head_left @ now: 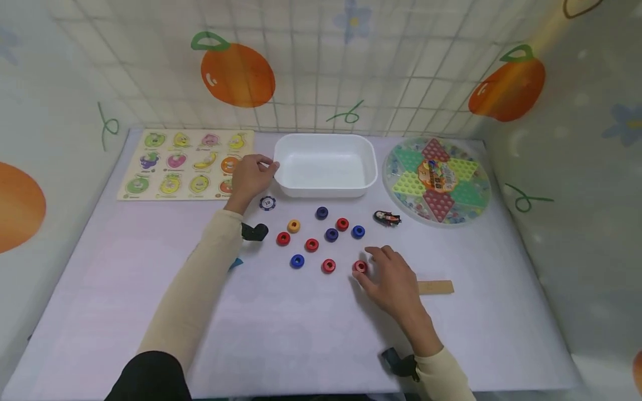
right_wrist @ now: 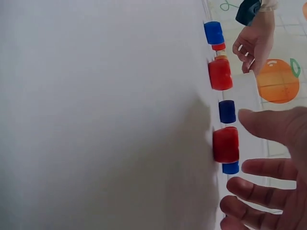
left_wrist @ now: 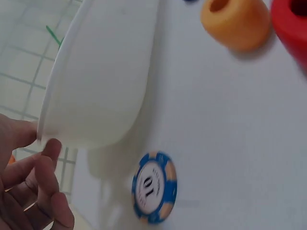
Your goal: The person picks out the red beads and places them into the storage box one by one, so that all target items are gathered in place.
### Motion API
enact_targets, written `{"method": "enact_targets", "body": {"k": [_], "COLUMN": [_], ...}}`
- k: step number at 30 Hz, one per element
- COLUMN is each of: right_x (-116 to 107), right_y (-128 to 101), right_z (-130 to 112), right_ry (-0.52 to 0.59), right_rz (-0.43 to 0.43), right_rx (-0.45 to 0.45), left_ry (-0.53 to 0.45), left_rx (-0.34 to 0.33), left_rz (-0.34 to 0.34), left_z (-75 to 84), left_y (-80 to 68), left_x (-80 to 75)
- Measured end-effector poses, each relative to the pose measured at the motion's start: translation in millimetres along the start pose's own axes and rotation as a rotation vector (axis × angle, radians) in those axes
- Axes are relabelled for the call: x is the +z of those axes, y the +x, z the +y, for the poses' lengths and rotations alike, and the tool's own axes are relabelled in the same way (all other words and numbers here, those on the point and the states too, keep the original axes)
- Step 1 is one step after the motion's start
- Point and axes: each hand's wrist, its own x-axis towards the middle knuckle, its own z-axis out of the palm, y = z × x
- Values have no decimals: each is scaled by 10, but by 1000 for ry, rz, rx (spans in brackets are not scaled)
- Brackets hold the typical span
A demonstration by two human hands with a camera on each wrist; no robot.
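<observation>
Head view: right hand (head_left: pixel 388 281), fingers spread and holding nothing, reached a red ring (head_left: pixel 359 267) on the surface (head_left: pixel 301 334). Left hand (head_left: pixel 251 175), loosely curled and empty, touched white tub (head_left: pixel 325 165). Risk: ring nudged, rolling off.

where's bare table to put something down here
Free: the near table edge in front of both arms, and the left side below the puzzle board. Crowded: the rings between white tub and right hand.
</observation>
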Motion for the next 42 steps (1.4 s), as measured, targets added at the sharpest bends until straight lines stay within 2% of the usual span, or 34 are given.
{"method": "enact_targets", "body": {"k": [4, 10, 20, 26, 29, 34, 42], "right_x": [36, 59, 74, 76, 34, -121, -480], "right_y": [-17, -4, 51, 29, 40, 150, 562], "right_z": [-7, 15, 25, 10, -18, -96, -228], "right_ry": [43, 91, 128, 125, 128, 127, 120], "right_rz": [-28, -66, -65, -49, -11, 76, 151], "right_rx": [33, 90, 115, 123, 103, 19, -91], "left_ry": [-75, -114, -112, -121, -128, -135, -150], "left_rx": [-50, -78, -102, -121, -124, -124, -101], "left_rz": [2, -18, -24, -47, -56, -56, -46], "left_z": [-11, -12, 30, 24, 17, -1, -30], "left_y": [39, 60, 59, 42, 34, 12, -5], "left_x": [11, 30, -16, 19, 38, 40, 44]}}
